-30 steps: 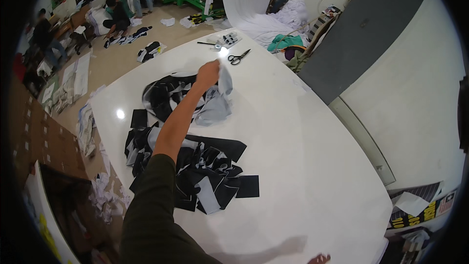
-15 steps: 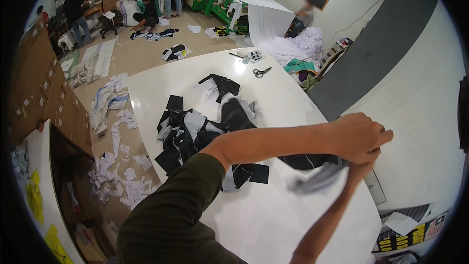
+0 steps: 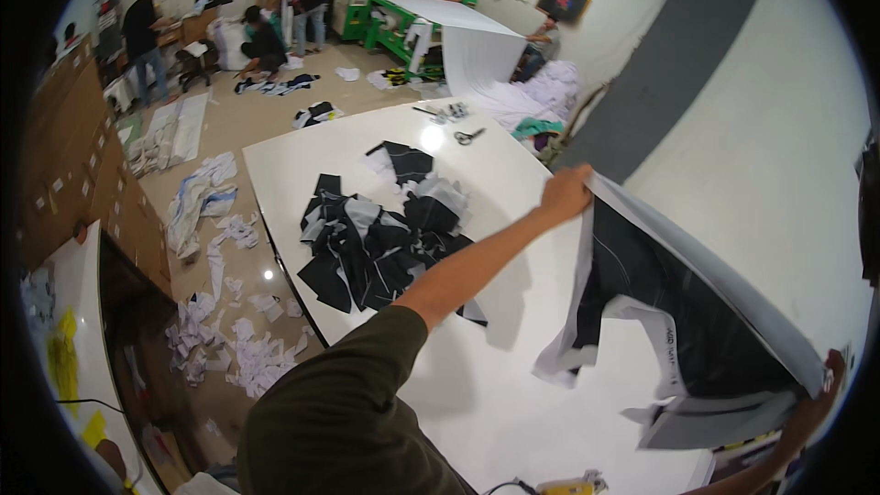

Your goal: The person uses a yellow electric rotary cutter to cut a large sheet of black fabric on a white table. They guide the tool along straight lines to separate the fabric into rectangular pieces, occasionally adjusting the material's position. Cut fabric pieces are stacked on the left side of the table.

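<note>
A black fabric piece with a light grey-white border [image 3: 665,312] hangs stretched out above the right part of the white table [image 3: 513,422]. Its upper left corner is pinched in my left hand [image 3: 566,192], at the end of my outstretched arm. At the far right, my right hand [image 3: 832,374] grips the opposite end of the top edge. The cloth's lower edge is cut out in a curve, with strips dangling. On the table's left half lies a loose heap of black and grey fabric pieces [image 3: 367,243], apart from my hands.
Scissors [image 3: 469,137] lie near the table's far edge. Close to me at the bottom is a yellow tool [image 3: 564,487]. White scraps [image 3: 247,348] litter the floor at left, beside stacked brown boxes [image 3: 92,183]. Several people work behind, near a green machine [image 3: 394,23].
My hands were close together with the fabric bunched and blurred. Now they are far apart, the left further left and up, the right out to the right, with the fabric spread between them.
</note>
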Tool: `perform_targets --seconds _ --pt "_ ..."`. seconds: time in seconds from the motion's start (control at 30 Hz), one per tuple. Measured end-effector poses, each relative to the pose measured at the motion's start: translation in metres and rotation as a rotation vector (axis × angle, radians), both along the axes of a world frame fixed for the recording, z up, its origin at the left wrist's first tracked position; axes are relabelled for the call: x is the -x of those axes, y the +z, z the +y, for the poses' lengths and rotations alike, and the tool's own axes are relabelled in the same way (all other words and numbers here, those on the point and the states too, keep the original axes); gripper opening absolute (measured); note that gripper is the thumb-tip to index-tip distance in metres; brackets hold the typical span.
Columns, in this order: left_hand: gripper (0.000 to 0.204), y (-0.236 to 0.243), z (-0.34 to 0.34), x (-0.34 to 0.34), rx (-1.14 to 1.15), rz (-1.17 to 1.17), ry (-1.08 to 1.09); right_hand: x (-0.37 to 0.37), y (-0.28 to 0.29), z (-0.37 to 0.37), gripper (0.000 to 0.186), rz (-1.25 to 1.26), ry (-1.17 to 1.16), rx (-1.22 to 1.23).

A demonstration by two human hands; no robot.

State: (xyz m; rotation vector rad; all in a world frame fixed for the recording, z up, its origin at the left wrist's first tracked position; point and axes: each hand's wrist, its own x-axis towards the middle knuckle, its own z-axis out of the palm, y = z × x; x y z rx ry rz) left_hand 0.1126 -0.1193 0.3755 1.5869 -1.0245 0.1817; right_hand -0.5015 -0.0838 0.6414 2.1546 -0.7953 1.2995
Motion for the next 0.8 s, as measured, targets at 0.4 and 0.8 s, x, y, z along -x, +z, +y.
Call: perform_targets --seconds 0.4,0.8 --pt "0.033 0.049 0.102 -0.104 0.697 -0.100 0.329 -0.005 -0.152 0.102 0.015 0.063 0.324 -1.106" --pt "0.033 -0.013 -0.126 -0.198 0.974 -0.602 0.587 -0.056 -0.352 0.049 0.033 -0.200 0.375 -1.573"
